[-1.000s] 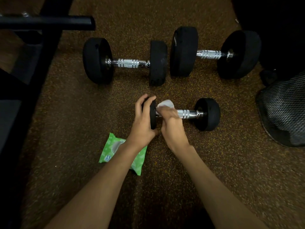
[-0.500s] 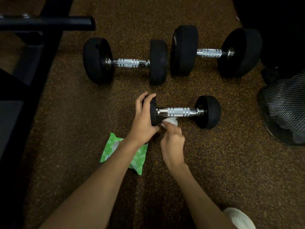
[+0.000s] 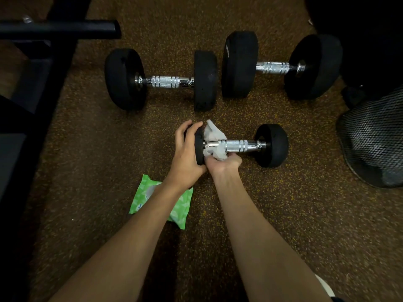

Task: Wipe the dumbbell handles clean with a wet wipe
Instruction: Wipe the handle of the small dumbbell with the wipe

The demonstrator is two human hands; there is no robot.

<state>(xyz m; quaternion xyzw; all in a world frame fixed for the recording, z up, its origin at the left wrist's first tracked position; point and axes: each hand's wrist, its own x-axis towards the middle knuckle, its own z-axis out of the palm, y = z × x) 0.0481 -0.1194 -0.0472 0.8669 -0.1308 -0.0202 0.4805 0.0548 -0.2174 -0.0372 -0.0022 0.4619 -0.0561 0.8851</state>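
My left hand (image 3: 187,153) curls over one black head of the small dumbbell (image 3: 272,146), pinning it to the rubber floor (image 3: 283,214). My right hand (image 3: 222,164) grips the wet wipe (image 3: 214,136), bunched under and behind the chrome handle (image 3: 239,146) at its left end. Wadded like this, the wipe may skip the knurled rings, or snag there and tear. If my left hand slackens, the dumbbell could roll away. The left larger dumbbell (image 3: 161,81) and right larger dumbbell (image 3: 272,67) wait beyond.

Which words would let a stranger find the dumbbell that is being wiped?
Three black dumbbells lie on the speckled brown floor. Two large ones sit side by side farther off. The third dumbbell, nearer, is smallest, with a white wipe on its handle.
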